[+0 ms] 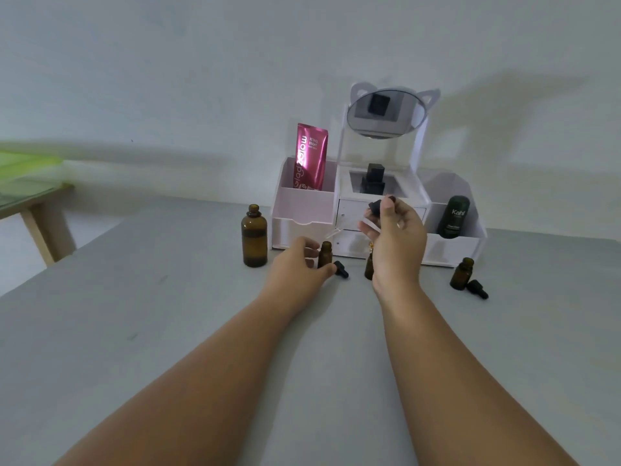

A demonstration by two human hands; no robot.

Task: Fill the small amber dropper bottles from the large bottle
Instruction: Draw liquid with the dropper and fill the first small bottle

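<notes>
Forearms (235, 381) extended, the left hand (297, 264) grips a small bottle (325, 254); the right hand (398, 240) pinches a dropper (374, 209). A nudge could topple the bottle.

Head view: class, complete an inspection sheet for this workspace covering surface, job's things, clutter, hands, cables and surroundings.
Surface: grey table.
Job's things: large bottle upright, uncapped; left small bottle and right small bottle upright, uncapped; middle small bottle partly hidden; left cap and right cap lying beside the outer bottles.
Clutter: organiser holding mirror, pouch, green bottle, black bottle.
Hands: left hand grips left small bottle; right hand, raised, pinches dropper.
Cables: nothing seen.
Surroundings: pale wall; wooden-legged side table at left.
</notes>
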